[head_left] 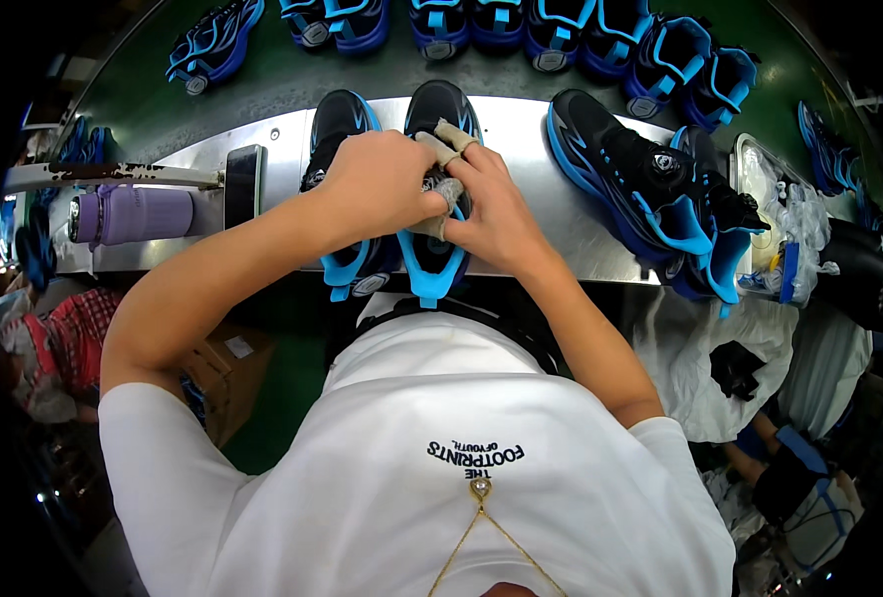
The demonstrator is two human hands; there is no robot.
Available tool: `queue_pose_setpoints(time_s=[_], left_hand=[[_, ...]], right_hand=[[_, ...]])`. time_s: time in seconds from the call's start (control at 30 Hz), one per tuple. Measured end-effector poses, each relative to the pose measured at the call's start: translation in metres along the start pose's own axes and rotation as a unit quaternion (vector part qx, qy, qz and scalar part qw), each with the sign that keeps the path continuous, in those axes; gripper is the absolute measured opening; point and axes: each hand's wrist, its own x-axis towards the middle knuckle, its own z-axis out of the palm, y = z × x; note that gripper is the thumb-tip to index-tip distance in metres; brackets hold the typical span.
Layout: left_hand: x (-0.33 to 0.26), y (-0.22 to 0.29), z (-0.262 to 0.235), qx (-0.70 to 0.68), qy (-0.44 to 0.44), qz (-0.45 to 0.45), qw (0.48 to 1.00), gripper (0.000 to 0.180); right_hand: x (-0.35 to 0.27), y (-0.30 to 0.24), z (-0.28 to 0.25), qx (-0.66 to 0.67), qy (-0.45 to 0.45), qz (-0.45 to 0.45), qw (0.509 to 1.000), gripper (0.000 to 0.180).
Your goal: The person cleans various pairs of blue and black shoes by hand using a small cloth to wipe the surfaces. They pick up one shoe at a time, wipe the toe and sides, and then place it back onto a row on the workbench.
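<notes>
Two black and blue sneakers stand side by side before me, toes away. Both my hands meet over the right one [439, 261], covering its tongue and much of its upper. My left hand [377, 184] reaches across from the left sneaker [337, 121], fingers curled in; what they pinch is hidden. From the other side, my right hand [491, 209] grips the sneaker's upper, with beige cloth covers on some fingertips. A round dial on the shoe is partly hidden between the hands.
More sneakers [558, 35] line the green surface beyond the metal ledge [521, 149]. Another pair [620, 164] rests at right, beside a clear tray [750, 164] of plastic pieces. On the left are a purple bottle [143, 214], a phone [243, 187] and a worn metal bar [113, 176].
</notes>
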Motion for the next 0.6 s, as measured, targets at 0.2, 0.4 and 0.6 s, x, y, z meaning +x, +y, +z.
queue_pose_setpoints(time_s=[0.2,0.4,0.6], left_hand=[[-0.006,-0.028,0.005,-0.011,0.078,0.249,0.965,0.037],[-0.028,-0.038,0.015,-0.333,0.026,0.128,0.934,0.039],[-0.023,-0.048,0.024,-0.346,0.031,0.187,0.919,0.037]], right_hand=[[0.001,0.009,-0.004,0.018,-0.029,0.012,0.999,0.075],[0.009,0.004,-0.044,0.194,-0.162,0.091,0.963,0.07],[0.011,0.001,-0.019,0.199,-0.081,0.116,0.97,0.064]])
